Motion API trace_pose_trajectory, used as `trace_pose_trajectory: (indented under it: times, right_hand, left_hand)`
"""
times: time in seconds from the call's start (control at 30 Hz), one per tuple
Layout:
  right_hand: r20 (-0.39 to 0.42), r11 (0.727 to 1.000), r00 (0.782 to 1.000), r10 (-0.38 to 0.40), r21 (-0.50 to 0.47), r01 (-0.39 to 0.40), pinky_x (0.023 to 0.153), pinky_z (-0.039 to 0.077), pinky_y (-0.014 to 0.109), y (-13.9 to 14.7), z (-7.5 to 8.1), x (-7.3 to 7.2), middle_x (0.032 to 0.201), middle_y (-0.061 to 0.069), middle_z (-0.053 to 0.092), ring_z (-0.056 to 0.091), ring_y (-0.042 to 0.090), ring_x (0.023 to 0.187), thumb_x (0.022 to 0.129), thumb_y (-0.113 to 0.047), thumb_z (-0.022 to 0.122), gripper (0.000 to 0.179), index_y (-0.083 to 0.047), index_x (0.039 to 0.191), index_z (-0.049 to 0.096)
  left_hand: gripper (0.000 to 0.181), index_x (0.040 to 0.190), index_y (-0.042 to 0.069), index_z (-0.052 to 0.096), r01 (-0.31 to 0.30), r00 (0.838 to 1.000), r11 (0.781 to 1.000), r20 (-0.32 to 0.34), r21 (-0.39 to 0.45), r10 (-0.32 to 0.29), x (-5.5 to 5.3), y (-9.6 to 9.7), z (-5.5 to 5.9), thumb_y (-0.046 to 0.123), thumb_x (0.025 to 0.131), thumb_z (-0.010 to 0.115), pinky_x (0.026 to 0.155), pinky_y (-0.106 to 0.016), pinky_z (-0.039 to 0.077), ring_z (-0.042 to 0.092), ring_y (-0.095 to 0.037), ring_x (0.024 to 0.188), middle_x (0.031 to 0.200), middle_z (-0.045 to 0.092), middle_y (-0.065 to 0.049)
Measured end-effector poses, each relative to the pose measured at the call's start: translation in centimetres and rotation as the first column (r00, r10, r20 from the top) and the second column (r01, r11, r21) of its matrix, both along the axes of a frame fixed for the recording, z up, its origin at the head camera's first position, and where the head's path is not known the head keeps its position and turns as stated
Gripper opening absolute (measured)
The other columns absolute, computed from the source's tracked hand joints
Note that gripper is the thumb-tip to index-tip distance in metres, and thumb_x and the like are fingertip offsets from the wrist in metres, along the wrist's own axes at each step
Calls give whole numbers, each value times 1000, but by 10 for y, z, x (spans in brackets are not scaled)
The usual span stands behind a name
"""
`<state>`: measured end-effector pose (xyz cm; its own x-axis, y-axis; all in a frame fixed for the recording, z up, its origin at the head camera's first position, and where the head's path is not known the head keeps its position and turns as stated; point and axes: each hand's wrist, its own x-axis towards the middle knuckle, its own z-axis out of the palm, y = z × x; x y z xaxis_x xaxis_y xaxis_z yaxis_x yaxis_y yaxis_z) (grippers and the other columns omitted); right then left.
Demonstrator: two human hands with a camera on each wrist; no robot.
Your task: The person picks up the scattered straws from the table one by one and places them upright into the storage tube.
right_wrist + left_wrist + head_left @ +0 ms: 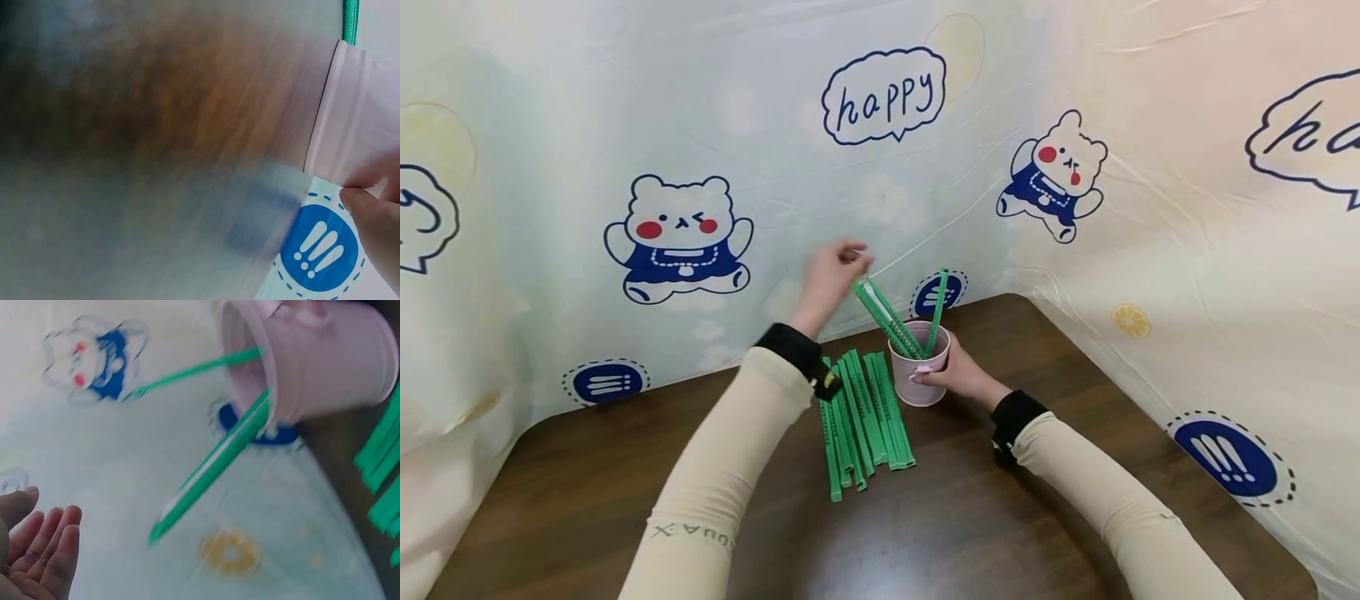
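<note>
A small pale pink bucket point(917, 385) stands on the table, and my right hand point(964, 373) grips its side with the thumb near the rim. Inside it lean long, thin green wrapped sticks with printing: a few together point(889, 318) tilt left, one stick point(937, 312) rises on the right. Just above the left-tilted ones is my left hand point(832, 279). In the left wrist view that hand point(49, 559) has loosely bent fingers, holds nothing and is apart from the stick ends point(209, 472). Several more green sticks point(867, 417) lie side by side left of the bucket.
The brown wooden table point(970, 517) runs back to a pale cloth curtain point(790, 100) printed with bears and speech bubbles. That curtain also hangs along the right side. My left forearm point(722, 467) reaches past the left of the lying sticks.
</note>
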<state>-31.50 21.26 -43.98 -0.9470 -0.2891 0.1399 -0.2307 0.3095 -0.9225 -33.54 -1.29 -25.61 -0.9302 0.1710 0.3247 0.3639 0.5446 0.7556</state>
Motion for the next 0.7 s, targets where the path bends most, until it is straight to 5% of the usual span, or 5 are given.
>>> trace_pose_trajectory:
  times: [0.13, 0.27, 0.4, 0.53, 0.7]
  right_hand:
    - [6, 1000, 1000, 1, 12, -1, 123, 34, 62, 0, 1, 0, 156, 32, 33, 41, 45, 143, 85, -7, 81, 101, 3, 158, 12]
    - [20, 1000, 1000, -13, 23, 13, 123, 33, 62, 0, 2, 1, 156, 31, 33, 41, 45, 142, 86, -7, 81, 100, 2, 157, 12]
    - [26, 1000, 1000, -8, 24, 8, 123, 32, 64, 0, 6, 3, 156, 33, 32, 40, 47, 141, 86, -6, 80, 100, 4, 157, 10]
    - [22, 1000, 1000, -7, 23, 6, 123, 32, 65, 0, 4, 3, 155, 32, 31, 40, 47, 142, 85, -11, 82, 103, 3, 157, 10]
    - [3, 999, 1000, -11, 42, 11, 122, 34, 64, -1, 0, 0, 154, 29, 33, 41, 44, 140, 83, -20, 85, 106, 1, 158, 12]
  left_hand:
    - [36, 134, 3, 65, -51, 999, 999, 9, 7, 51, -1, -37, 15, 21, 103, 63, 96, -44, 59, 70, -38, 110, 123, 72, -23]
    - [39, 137, 1, 63, -76, 993, 997, 89, -8, 76, -1, -71, 10, 23, 105, 60, 93, -36, 62, 71, -38, 113, 128, 70, -24]
    - [43, 140, -1, 60, -90, 975, 995, 200, -31, 94, -1, -96, -10, 24, 106, 58, 97, -38, 61, 70, -38, 117, 133, 67, -25]
    - [44, 141, -5, 58, -87, 950, 996, 299, -28, 92, -1, -111, -40, 21, 105, 59, 92, -33, 63, 76, -22, 92, 135, 65, -29]
    - [39, 132, -9, 63, -120, 921, 992, 368, -49, 129, 2, -111, -78, 16, 102, 63, 70, -18, 59, 64, 3, 66, 127, 68, -31]
